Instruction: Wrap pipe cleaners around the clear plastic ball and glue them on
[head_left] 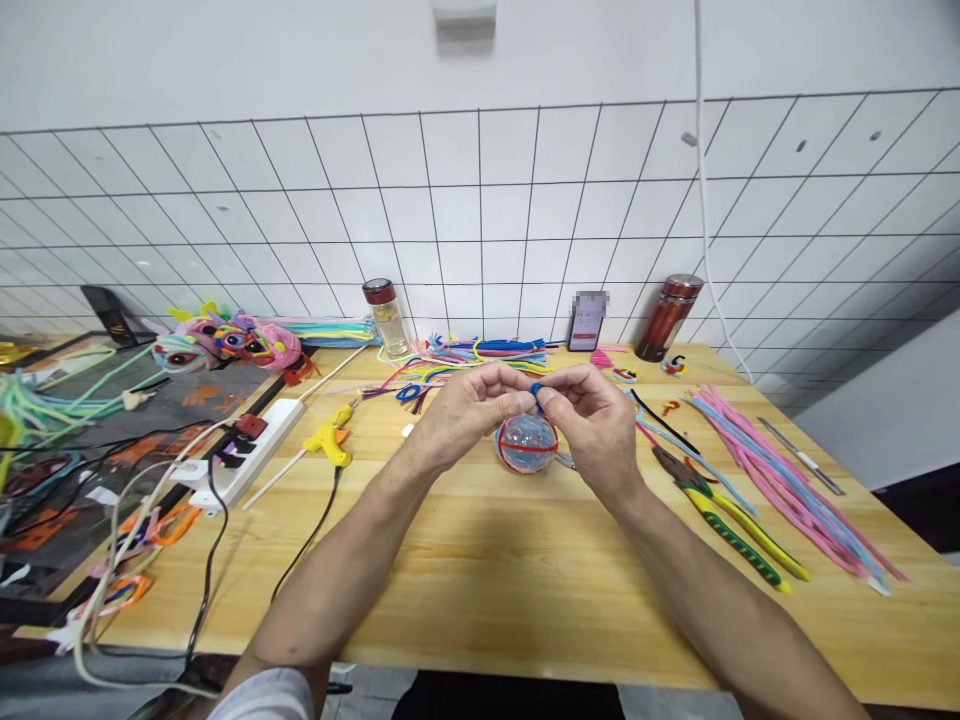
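Note:
Between my fingertips is a small blue pipe cleaner (537, 395), bent into a tight little piece. My left hand (487, 400) pinches it from one side, and my right hand (592, 415) pinches it from the other. Just below them on the table sits a clear round ball (527, 455) with a red band around it; whether my fingers touch it is hard to tell. Part of a metal tool shows beside the ball, mostly hidden by my right hand. Behind my hands lies a pile of coloured pipe cleaners (487, 348), with a blue coil (407, 393) near its left end.
Pliers (720, 515) and pink and blue pipe cleaners (780, 470) lie at right. A yellow glue gun (330, 437) and a white power strip (259, 450) with cords are at left. A glass bottle (386, 320), phone (587, 322) and red flask (667, 318) stand along the wall.

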